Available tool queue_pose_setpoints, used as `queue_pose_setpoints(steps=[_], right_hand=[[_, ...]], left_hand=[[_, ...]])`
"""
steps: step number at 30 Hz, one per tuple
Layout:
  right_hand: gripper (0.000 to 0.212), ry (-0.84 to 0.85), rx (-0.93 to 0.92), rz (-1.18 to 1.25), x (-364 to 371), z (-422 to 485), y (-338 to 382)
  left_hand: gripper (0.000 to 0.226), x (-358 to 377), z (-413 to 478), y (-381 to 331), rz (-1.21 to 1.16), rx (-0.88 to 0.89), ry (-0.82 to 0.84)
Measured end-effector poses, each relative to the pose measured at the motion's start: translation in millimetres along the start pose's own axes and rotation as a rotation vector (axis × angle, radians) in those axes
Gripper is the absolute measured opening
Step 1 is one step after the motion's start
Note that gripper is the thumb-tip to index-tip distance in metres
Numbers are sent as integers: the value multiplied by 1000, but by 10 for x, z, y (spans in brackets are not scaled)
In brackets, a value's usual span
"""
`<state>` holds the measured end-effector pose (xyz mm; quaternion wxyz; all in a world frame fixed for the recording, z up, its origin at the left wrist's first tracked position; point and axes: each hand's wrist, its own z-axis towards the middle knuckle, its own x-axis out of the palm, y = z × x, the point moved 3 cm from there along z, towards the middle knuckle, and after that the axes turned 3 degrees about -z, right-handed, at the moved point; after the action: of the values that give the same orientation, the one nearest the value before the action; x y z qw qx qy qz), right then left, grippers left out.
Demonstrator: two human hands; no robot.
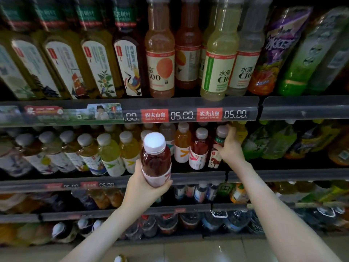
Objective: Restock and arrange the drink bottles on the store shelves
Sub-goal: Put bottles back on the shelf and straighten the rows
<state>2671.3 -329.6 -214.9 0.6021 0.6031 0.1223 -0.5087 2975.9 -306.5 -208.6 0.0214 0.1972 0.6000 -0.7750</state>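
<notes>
Now, two hands (143, 186) (231, 150), each gripping one bottle (155, 159) (215, 159)

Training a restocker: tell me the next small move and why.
Probably carry the red bottle in the left hand right, toward the matching shelf bottle; the right hand grips the dark bottle beside it, perhaps making room.
</notes>
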Motion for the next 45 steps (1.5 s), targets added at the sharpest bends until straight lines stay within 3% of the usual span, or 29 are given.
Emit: queue_pose_setpoints(steps=[7, 11, 18, 21, 25, 34, 39, 45], right_hand=[[48, -42, 12, 136, -87, -390, 28], [49, -151, 47, 120, -301, -622, 328], [59, -142, -59, 85, -804, -1063, 1839], [54, -83, -115, 197, -734, -1238, 2619], [52, -11, -225, 361, -471, -1396, 3616], [49, -83, -566, 607, -4, -1550, 5401], [45, -117, -608, 590, 282, -1264, 5804], [51, -145, -564, 487, 506, -915, 5932]], left_hand=[[80, -172, 49, -99, -46, 35, 50], [80, -498, 156, -175, -56, 86, 92], [80, -1479, 282, -170, -113, 164, 146], [78, -2100, 287, -141, -92, 162, 152], [71, -2961, 271, -67, 21, 219, 65], [67, -4530, 122, -13, 56, 303, -150], [65, -4940, 170, 37, 25, 305, -287], [63, -5122, 233, 106, 19, 287, -322]])
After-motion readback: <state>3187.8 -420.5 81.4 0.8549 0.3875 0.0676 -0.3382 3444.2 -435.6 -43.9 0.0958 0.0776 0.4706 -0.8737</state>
